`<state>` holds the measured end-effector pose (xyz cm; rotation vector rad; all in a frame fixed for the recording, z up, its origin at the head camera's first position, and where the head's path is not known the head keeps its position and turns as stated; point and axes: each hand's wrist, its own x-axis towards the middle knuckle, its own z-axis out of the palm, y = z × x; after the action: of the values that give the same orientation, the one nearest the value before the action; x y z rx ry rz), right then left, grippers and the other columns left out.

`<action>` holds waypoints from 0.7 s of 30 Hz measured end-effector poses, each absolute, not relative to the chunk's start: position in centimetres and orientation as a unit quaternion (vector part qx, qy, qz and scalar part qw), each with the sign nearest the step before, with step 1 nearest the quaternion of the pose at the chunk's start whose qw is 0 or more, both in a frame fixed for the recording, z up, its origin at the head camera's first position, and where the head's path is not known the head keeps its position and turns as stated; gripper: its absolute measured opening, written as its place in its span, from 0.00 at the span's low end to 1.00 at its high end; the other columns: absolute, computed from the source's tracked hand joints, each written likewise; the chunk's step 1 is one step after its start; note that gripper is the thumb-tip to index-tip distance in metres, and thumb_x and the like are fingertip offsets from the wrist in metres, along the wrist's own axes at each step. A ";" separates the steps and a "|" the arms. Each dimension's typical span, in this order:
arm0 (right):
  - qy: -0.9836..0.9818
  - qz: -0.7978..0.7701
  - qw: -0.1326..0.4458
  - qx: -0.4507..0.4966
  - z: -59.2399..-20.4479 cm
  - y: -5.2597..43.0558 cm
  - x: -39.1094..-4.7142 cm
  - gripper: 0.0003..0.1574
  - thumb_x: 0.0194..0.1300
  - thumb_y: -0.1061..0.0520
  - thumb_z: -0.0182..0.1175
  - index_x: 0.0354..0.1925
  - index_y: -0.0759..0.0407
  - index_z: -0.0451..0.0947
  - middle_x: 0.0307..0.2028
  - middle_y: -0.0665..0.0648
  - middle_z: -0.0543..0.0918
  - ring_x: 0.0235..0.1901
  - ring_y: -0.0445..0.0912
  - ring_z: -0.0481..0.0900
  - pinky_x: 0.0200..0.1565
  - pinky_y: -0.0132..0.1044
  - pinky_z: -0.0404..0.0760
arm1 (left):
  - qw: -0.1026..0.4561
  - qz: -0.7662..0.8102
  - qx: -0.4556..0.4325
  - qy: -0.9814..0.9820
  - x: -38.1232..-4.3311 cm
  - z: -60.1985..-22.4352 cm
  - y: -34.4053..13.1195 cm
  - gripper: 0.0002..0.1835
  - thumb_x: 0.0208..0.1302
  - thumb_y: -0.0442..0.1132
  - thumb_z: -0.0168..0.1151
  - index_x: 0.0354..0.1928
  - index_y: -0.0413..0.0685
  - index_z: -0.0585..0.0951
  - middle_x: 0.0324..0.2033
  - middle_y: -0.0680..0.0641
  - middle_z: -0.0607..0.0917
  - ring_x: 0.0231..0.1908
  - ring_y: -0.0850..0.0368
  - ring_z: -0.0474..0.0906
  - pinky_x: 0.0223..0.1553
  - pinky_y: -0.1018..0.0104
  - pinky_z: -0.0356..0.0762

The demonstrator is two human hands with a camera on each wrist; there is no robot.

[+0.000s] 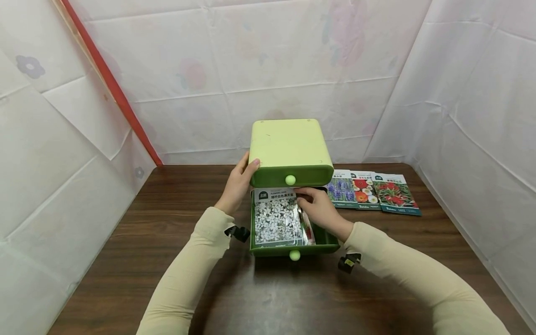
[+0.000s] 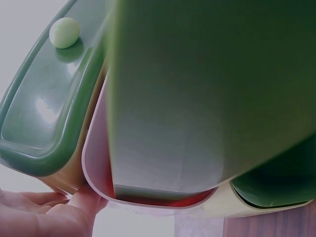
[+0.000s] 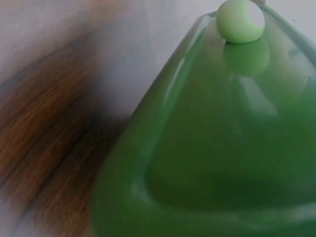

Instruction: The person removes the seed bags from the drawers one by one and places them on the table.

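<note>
A small desktop drawer cabinet (image 1: 289, 142) has a pale yellow-green top and a dark green upper drawer front with a round knob. Below that front, a green drawer (image 1: 295, 251) is pulled out. Inside it lies a seed packet (image 1: 276, 221) with white flowers, and a reddish packet (image 1: 309, 231) shows partly beneath. At the cabinet's left side, my left hand (image 1: 237, 184) rests with its thumb on the front corner; the left wrist view has its fingers (image 2: 81, 200) against the side. My right hand (image 1: 320, 209) reaches into the drawer and pinches the white-flower packet's upper right corner.
Right of the cabinet, several seed packets (image 1: 395, 193) with purple and red flowers lie fanned on the dark wooden table (image 1: 176, 260). Patterned white sheeting (image 1: 251, 70) encloses the back and sides. A green drawer front (image 3: 222, 148) fills much of the right wrist view.
</note>
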<state>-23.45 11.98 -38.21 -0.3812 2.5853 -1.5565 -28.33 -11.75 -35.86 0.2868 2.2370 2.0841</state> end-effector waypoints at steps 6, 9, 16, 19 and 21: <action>0.826 -0.551 0.076 -0.088 -38.3 11.9 -23.6 0.25 0.73 0.60 0.50 0.66 0.63 0.71 0.57 0.66 0.78 0.43 0.51 0.79 0.40 0.39 0.78 | 0.038 0.677 0.093 0.729 -28.2 -35.7 -11.7 0.40 0.69 0.64 0.51 0.77 0.70 0.48 0.76 0.51 0.56 0.65 0.46 0.69 0.61 0.42 0.72; 0.814 -0.569 0.086 -0.079 -38.3 11.9 -23.6 0.26 0.72 0.61 0.51 0.66 0.64 0.69 0.57 0.67 0.77 0.49 0.53 0.79 0.45 0.42 0.82 | 0.040 0.678 0.094 0.728 -28.2 -35.6 -11.7 0.39 0.70 0.63 0.51 0.77 0.70 0.48 0.76 0.51 0.54 0.66 0.46 0.68 0.62 0.41 0.72; 0.771 -0.621 0.137 -0.034 -38.3 11.9 -24.0 0.28 0.72 0.63 0.52 0.67 0.70 0.65 0.52 0.70 0.78 0.38 0.42 0.81 0.45 0.40 0.84 | 0.043 0.681 0.092 0.725 -28.2 -35.6 -11.7 0.39 0.70 0.63 0.51 0.77 0.71 0.48 0.76 0.52 0.54 0.68 0.47 0.67 0.64 0.42 0.70; 0.772 -0.617 0.151 -0.018 -38.3 12.0 -24.1 0.27 0.71 0.62 0.54 0.65 0.72 0.68 0.54 0.71 0.79 0.35 0.40 0.83 0.45 0.39 0.85 | 0.041 0.679 0.091 0.727 -28.3 -35.7 -11.7 0.40 0.69 0.64 0.52 0.77 0.70 0.49 0.76 0.52 0.55 0.67 0.48 0.67 0.63 0.43 0.71; 0.775 -0.611 0.160 -0.017 -38.3 11.9 -24.2 0.26 0.71 0.62 0.55 0.63 0.72 0.69 0.52 0.70 0.80 0.33 0.40 0.81 0.42 0.38 0.84 | 0.040 0.679 0.091 0.728 -28.3 -35.7 -11.8 0.41 0.68 0.66 0.52 0.77 0.71 0.49 0.76 0.52 0.55 0.67 0.48 0.68 0.63 0.43 0.71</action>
<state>-24.16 11.92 -38.26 -0.0485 2.2144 -1.7460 -28.33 -11.76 -35.73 0.2777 2.2292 2.0790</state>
